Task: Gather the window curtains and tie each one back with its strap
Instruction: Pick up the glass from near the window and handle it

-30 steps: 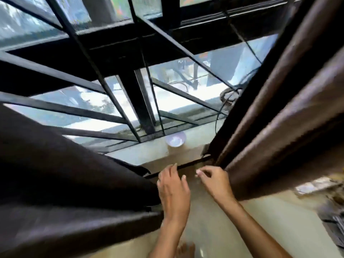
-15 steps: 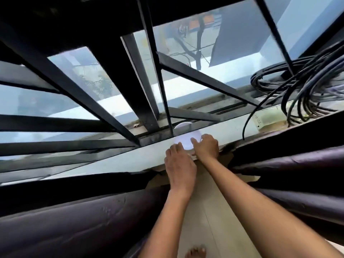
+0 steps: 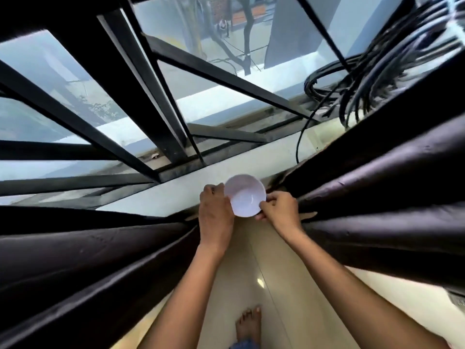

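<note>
Two dark brown curtains hang at the window, the left curtain and the right curtain, with a gap between them. In that gap a small white bowl is held at the edge of the pale window sill. My left hand grips the bowl's left rim. My right hand pinches its right rim, close beside the right curtain's edge. No strap can be made out.
Black window bars stand behind the sill. A coil of black cables lies on the sill at the right, one cable trailing down. Below are a cream tiled floor and my bare foot.
My hands went from the curtain edges up to the sill, and both now hold the white bowl, which has come toward me to the sill's edge. The view has tilted down and closer.
</note>
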Tool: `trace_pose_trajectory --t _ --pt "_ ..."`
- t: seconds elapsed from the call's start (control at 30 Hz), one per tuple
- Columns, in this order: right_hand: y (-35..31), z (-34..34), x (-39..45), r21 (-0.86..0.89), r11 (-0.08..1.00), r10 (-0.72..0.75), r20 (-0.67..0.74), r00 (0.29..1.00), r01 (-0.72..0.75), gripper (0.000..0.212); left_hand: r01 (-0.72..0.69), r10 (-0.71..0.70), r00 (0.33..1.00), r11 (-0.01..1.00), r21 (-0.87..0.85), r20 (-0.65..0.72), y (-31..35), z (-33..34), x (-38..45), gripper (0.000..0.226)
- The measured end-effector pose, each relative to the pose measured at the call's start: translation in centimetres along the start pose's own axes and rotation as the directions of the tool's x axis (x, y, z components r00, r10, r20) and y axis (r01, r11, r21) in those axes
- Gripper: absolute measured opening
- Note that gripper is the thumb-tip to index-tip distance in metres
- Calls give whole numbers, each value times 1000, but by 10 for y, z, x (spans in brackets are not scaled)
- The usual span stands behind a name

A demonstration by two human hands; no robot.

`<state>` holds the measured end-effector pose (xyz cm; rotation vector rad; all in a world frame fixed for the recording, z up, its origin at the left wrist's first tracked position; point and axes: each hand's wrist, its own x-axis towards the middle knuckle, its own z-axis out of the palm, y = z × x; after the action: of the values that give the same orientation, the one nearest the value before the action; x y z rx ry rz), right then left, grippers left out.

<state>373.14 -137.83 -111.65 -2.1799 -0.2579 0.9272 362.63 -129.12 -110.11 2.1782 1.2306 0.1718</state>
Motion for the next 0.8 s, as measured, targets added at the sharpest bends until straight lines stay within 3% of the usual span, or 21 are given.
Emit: trace_pose_trajectory --t 0.27,0.57,0.8 --pt "55 -74 -129 140 990 -19 73 997 9 9 -65 48 995 977 -202 -85 26 -27 -126 10" --pt "142 -210 -319 274 959 -29 -131 991 64 3 -70 92 995 912 -405 34 126 -26 -312 5" --pt "236 -323 -447 378 924 95 -380 920 61 12 -253 364 919 841 -478 155 228 22 -441 4"
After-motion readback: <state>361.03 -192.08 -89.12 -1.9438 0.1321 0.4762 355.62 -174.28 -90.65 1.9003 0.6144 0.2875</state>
